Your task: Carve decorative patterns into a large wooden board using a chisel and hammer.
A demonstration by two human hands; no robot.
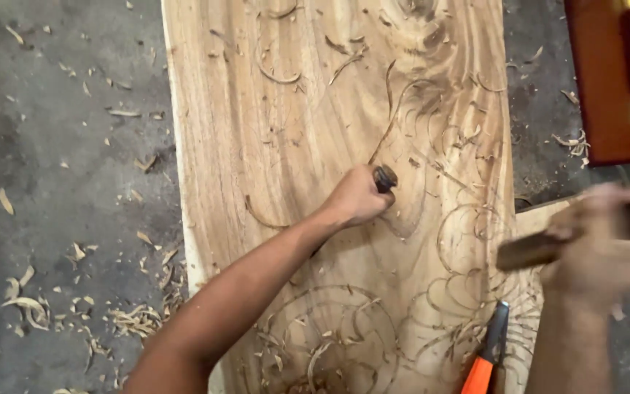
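Wide pale wood slab [308, 146] lies on grey concrete floor [60, 182], running from top edge of view down to bottom edge. Carved curls and ring patterns cover slab's lower half and right side; loose curled shavings [278, 73] sit on its upper part.

Left hand [357, 197] is fisted around a chisel [384, 177] near slab's middle, a bit toward the right edge. Only the dark butt end of the chisel handle shows above the fist; blade is hidden under the hand. Grip pressed tight around the handle, forearm comes in from the bottom-left across the slab.

Right hand [601, 248] is off the slab's right edge, heavily motion-blurred. It holds a wooden mallet [530, 252], brown head pointing left toward the slab's right edge, well apart from the chisel butt. Fingers wrapped on the mallet, exact finger positions cannot be told from blur.

Orange-and-black handled tool [490, 354] lies on the slab at the bottom right, just left of the right forearm; tip hidden at bottom edge.

Reddish-brown wooden panel with yellow trim [607, 80] is at the top-right corner of view, on the floor beside the slab. Wood chips [133, 317] scattered on the floor left of the slab, thickest near its lower left edge
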